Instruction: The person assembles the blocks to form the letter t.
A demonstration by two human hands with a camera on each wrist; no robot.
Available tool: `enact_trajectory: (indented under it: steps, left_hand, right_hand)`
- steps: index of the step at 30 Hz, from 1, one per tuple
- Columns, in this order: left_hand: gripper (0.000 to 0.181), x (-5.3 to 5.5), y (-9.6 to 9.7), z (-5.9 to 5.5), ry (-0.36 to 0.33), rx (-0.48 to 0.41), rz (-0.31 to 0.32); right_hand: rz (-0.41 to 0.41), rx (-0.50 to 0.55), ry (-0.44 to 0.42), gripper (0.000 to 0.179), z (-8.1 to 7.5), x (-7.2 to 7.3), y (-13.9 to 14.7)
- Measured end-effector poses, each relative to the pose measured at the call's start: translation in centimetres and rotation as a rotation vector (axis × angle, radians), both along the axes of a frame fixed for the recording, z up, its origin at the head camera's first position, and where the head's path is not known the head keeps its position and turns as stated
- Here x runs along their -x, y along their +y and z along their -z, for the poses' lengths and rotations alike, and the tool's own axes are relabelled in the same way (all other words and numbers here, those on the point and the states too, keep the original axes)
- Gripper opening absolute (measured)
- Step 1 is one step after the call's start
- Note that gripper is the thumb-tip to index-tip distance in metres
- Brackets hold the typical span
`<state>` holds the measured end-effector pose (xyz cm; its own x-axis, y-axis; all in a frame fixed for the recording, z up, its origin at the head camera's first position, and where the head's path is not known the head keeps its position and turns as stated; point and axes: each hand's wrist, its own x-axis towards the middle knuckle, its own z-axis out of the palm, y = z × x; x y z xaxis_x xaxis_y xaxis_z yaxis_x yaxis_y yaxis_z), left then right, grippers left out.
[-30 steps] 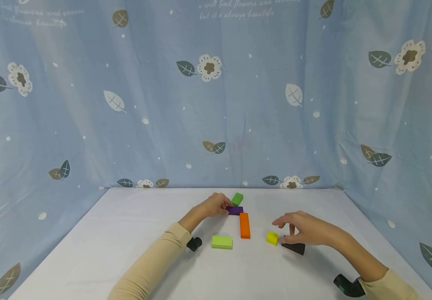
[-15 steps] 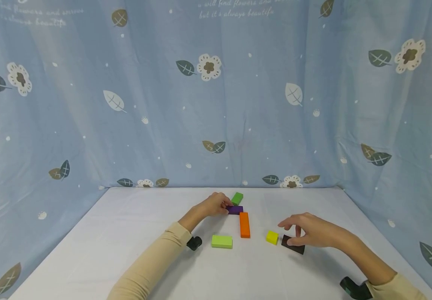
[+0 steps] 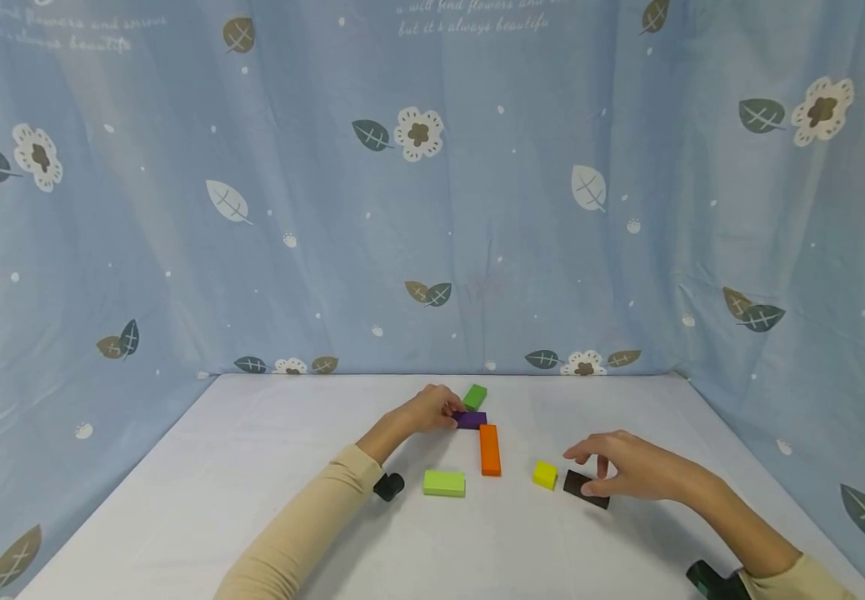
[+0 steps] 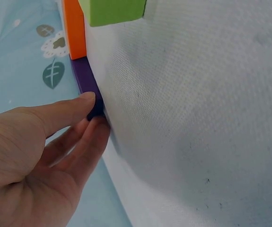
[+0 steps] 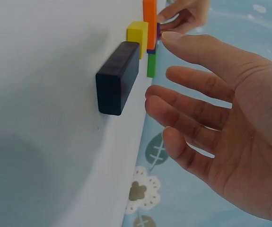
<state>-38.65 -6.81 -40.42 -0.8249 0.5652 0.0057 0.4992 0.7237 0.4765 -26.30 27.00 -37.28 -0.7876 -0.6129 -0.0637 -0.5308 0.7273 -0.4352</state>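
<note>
Beige cloth, lightly creased, makes the left sleeve entering from the near left, with a small dark device jutting out by its cuff. Past the cuff, the left hand pinches the left end of a purple block between thumb and fingers; the block lies flat on the far middle of the white cloth, whose fine woven grain shows up close. Nearer, apart from the hand, lies a lime block, a plain oblong set crosswise. Just beyond the purple block is a green block, aslant; whether those two touch is hard to tell. At the purple block's right end an orange block, long and narrow, meets it and runs toward the near side, taking up the room there. Further right sits a short, stubby yellow block, just left of the black block, a smooth oblong with slightly rounded corners, lying aslant. Above and to the right of that hangs the right hand, fingers spread and gently bent, clear of the block. A second dark device juts out beside the right sleeve. Behind everything hangs blue curtain fabric, softly folded, printed with leaves and flowers.
</note>
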Motion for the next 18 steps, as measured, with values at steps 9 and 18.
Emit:
enact_trajectory:
  steps: [9, 18]
  left_hand:
    - [0.026, 0.0, 0.0, 0.0, -0.006, -0.012, -0.001]
    - [0.026, 0.1, 0.0, 0.1, 0.013, -0.004, 0.014]
  right_hand:
    - [-0.006, -0.002, 0.01, 0.05, 0.7, 0.2, 0.7]
    - [0.003, 0.01, -0.03, 0.051, 1.3, 0.1, 1.1]
